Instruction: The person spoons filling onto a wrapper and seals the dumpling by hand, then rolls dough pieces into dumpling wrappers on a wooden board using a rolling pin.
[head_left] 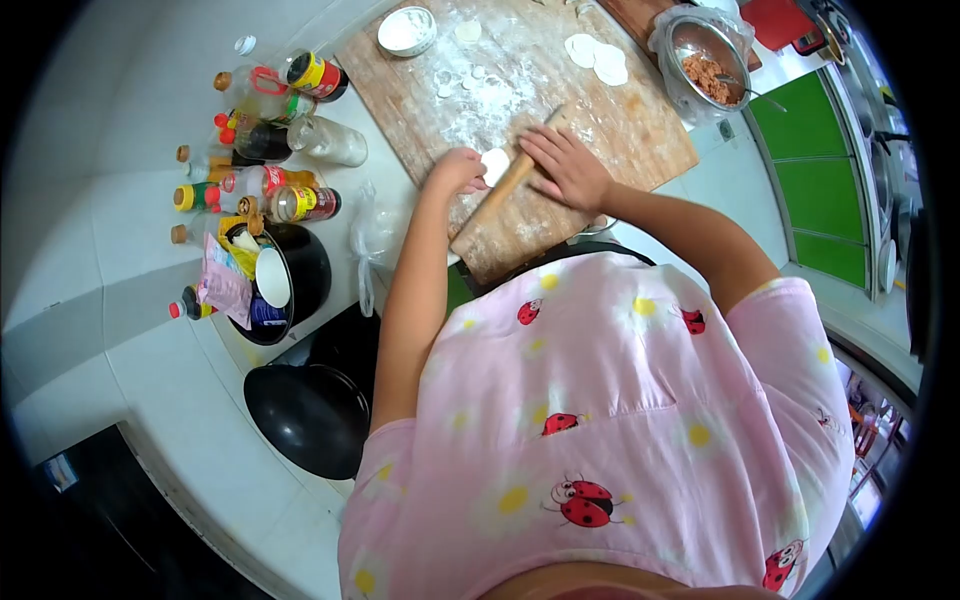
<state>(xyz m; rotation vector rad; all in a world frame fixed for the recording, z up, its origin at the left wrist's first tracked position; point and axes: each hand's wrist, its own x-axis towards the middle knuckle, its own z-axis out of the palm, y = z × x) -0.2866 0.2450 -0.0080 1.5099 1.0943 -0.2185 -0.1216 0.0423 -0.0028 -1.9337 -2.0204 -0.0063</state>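
Note:
My left hand (458,172) is closed, its fingertips at the edge of a small round dough wrapper (494,165) on the floured wooden board (640,135). A wooden rolling pin (497,198) lies slantwise just right of that wrapper. Over the pin's upper half rests my right hand (570,170), its fingers across the wood and the palm pressed down. Several thin dough rounds (597,58) lie at the board's far right. Small dough pieces (462,80) sit in loose flour near the middle, and a flatter round (467,31) is behind them.
A white bowl of flour (407,31) stands at the board's far left corner. To the right is a metal bowl of minced filling (708,70) with a spoon. Sauce bottles (308,203) and a black pot (305,265) crowd the left counter, near a plastic bag (365,240).

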